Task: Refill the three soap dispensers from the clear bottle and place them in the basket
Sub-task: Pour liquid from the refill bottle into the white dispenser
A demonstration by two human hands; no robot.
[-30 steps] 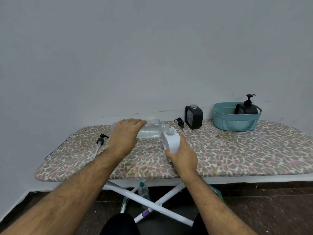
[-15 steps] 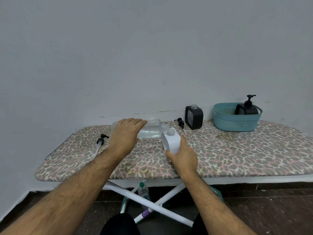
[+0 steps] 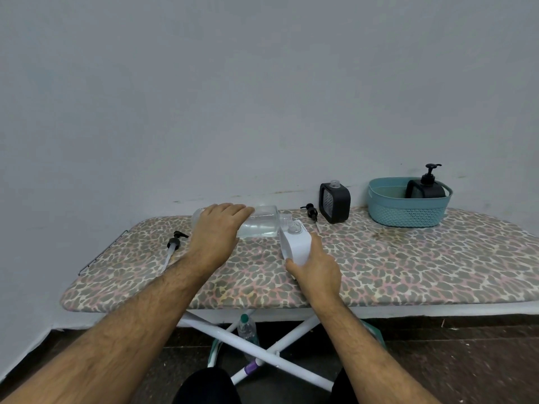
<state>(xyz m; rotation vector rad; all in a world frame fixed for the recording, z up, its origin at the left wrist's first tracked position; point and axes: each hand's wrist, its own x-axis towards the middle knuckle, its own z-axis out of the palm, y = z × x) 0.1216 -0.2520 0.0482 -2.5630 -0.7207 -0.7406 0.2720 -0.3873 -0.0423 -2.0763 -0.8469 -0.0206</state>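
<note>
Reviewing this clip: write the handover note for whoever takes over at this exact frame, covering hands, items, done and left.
Left hand holds the clear bottle tipped sideways, mouth at the white dispenser.
Right hand holds that white dispenser, cap off.
Black dispenser stands open on the board; its pump lies beside it. Another pump lies at the left.
Done: one dark dispenser, pump on, sits in the basket.
Left: finish the white one, fill the black one, refit pumps, basket both.

White dispenser (image 3: 296, 243), black dispenser (image 3: 334, 203), teal basket (image 3: 408, 212), leopard-print board cover (image 3: 408, 266), grey wall (image 3: 262, 97)
</note>
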